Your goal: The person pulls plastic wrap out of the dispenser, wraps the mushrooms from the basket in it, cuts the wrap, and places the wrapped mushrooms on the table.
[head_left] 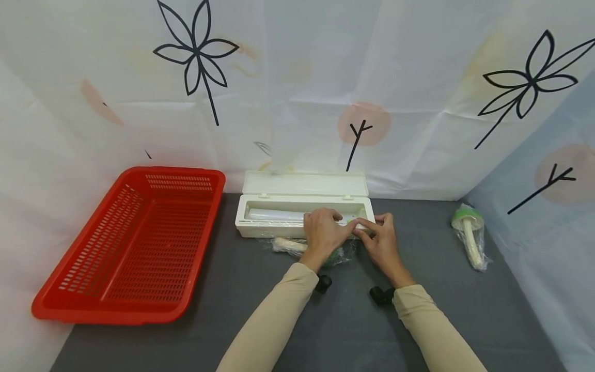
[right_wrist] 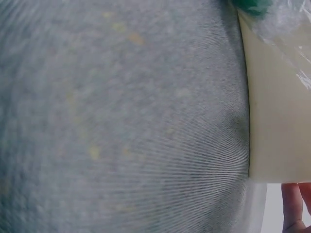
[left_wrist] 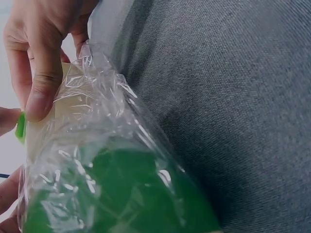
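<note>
A long white cling film box (head_left: 267, 230) stands with its lid (head_left: 304, 184) raised, and a pale film roll (head_left: 276, 214) lies inside. Both hands meet at its right front corner. My left hand (head_left: 321, 233) has its fingertips at a small green slide cutter (left_wrist: 20, 128) on the upper edge. My right hand (head_left: 383, 247) grips the box's right end, thumb in front. Against the front of the box, under my left wrist, lies a film-wrapped mushroom (head_left: 289, 245) with a cream stem and a green cap (left_wrist: 126, 189). My left hand partly hides the slide cutter and roll.
At the left is a large red plastic basket (head_left: 183, 289). A second film-wrapped green-capped mushroom (head_left: 472, 243) lies at the far right of the dark grey table (head_left: 353, 341). A patterned white curtain (head_left: 297, 103) hangs right behind the box.
</note>
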`<state>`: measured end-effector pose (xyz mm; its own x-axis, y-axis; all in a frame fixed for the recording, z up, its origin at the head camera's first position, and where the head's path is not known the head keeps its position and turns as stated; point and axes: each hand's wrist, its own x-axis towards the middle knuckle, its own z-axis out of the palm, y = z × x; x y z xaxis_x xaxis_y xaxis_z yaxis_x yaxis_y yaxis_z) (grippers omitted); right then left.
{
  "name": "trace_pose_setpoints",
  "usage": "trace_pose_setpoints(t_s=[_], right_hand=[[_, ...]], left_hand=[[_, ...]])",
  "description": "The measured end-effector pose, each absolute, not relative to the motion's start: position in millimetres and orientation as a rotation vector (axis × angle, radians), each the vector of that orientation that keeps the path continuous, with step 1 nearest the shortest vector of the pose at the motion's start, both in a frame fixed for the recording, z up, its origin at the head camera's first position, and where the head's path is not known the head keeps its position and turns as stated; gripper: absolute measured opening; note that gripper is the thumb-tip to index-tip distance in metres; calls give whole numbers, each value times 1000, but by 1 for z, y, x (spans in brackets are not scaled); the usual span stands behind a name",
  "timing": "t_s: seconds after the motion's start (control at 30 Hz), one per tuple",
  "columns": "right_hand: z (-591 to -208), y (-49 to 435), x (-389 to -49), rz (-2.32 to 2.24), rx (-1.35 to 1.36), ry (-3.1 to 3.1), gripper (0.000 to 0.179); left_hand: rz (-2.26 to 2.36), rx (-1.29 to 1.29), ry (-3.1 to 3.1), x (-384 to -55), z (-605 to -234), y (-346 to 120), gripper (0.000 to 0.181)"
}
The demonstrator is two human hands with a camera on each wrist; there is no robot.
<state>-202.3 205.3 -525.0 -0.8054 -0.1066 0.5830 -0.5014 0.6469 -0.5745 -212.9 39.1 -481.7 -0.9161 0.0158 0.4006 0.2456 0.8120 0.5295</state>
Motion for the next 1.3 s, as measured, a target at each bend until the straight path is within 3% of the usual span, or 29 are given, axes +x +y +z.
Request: trace_pose_setpoints(t_s=[0.3, 0.53, 0.8, 1.3], right_hand=[[-525, 207, -207, 1105, 482, -2337, 36], [-527, 207, -208, 1123, 510, -2312, 64], [-527, 208, -208, 1096, 511, -2341, 37], [-520, 209, -201, 1123, 486, -2466, 35]], left_hand=[[-931, -183, -2597, -216, -479, 42, 37], [-984, -189, -2547, -217, -481, 44, 35], [-1060, -242, -2544, -218, -482, 35, 21], [-1109, -416, -2521, -217, -481, 21, 23]])
